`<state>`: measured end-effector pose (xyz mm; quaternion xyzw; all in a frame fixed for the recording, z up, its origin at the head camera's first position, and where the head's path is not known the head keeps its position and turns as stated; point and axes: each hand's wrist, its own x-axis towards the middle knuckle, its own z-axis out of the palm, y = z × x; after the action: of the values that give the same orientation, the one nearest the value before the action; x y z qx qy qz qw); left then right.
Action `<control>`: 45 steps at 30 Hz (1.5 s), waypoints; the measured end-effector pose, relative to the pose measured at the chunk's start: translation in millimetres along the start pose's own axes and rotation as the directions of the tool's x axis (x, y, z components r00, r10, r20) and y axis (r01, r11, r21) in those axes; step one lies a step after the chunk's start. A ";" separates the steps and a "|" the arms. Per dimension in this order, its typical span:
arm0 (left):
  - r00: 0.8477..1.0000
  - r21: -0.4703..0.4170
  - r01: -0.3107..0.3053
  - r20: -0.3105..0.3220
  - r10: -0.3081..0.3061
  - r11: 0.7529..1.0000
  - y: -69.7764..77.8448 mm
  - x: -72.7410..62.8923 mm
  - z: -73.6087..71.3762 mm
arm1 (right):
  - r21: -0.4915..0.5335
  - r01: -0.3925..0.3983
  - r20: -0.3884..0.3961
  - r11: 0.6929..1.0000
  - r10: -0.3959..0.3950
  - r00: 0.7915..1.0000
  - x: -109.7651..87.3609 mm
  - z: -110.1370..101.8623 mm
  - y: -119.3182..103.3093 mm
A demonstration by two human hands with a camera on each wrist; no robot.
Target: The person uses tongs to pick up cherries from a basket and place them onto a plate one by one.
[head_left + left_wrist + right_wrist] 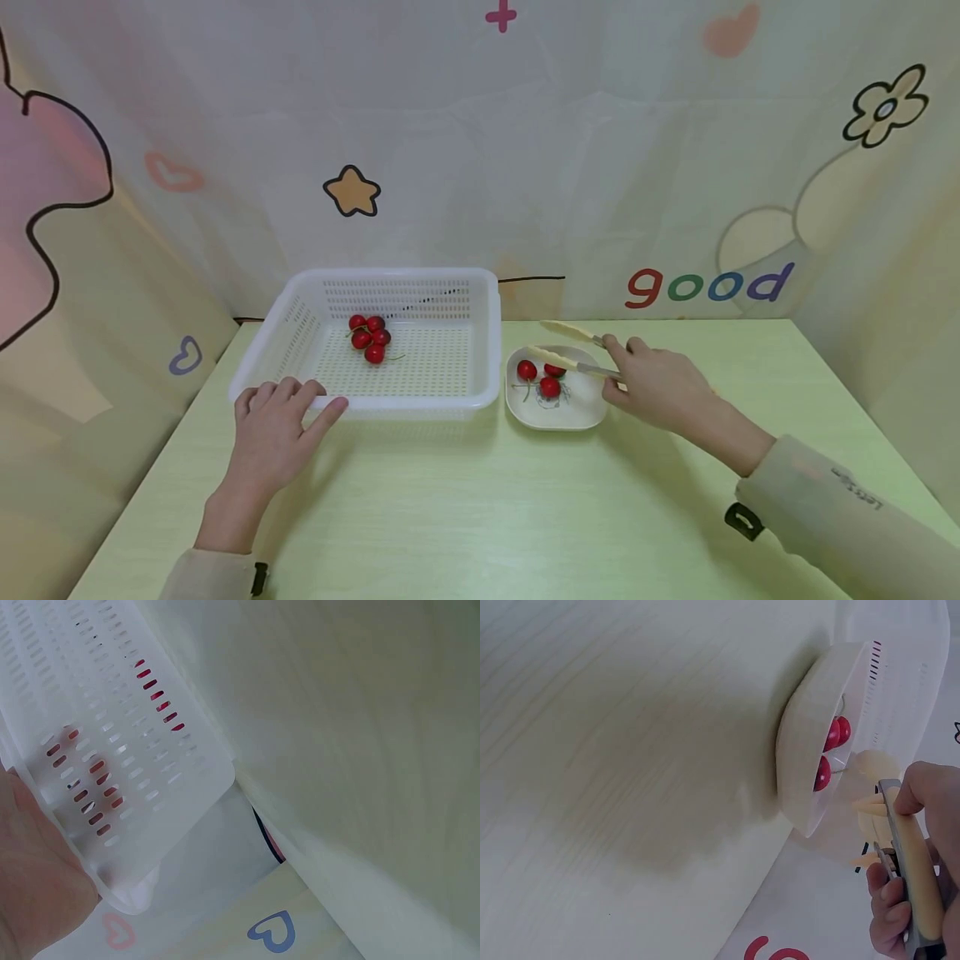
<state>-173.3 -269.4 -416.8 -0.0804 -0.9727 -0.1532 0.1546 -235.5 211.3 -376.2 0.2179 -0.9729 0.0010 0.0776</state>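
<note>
My left hand [272, 435] grips the near left rim of a white perforated plastic basket [420, 403]; its fingers show through the slots in the left wrist view. Inside the basket sits a cluster of several red cherries [375, 354], some with stems. With my right hand [663, 385] I hold a pair of tongs [555, 358] with cream tips and metal arms. The two tips stand apart, with nothing between them, above a small white dish [558, 422]. Three cherries [550, 387] lie in the dish, one partly hidden behind the nearer tip.
Basket and dish stand side by side near the back of a pale green-yellow table [480, 508]. Directly behind rises a printed curtain [480, 183], which also encloses both sides. Each sleeve has a dark strap at the cuff.
</note>
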 end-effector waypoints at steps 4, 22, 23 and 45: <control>1.000 -0.004 -0.003 0.002 0.003 1.000 0.5 0.2 0.5 | 0.045 -0.029 0.018 0.999 0.028 0.999 3.0 -2.8 -0.5; 1.000 -0.005 0.001 0.009 -0.001 1.000 2.5 1.1 1.3 | 0.134 -0.004 -0.043 0.991 0.010 0.999 25.4 -17.8 -6.3; 1.000 -0.004 0.002 0.009 -0.002 1.000 2.6 1.2 1.2 | 0.137 -0.004 -0.038 0.991 0.010 0.999 27.1 -19.1 -7.6; 1.000 0.000 0.002 0.011 -0.002 1.000 0.1 0.2 -1.6 | 0.175 0.121 -0.027 0.977 -0.118 0.993 71.4 -26.4 -53.0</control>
<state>-173.0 -269.8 -415.2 -0.0803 -0.9737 -0.1529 0.1488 -272.8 134.0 -341.0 0.2819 -0.9534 0.0842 0.0662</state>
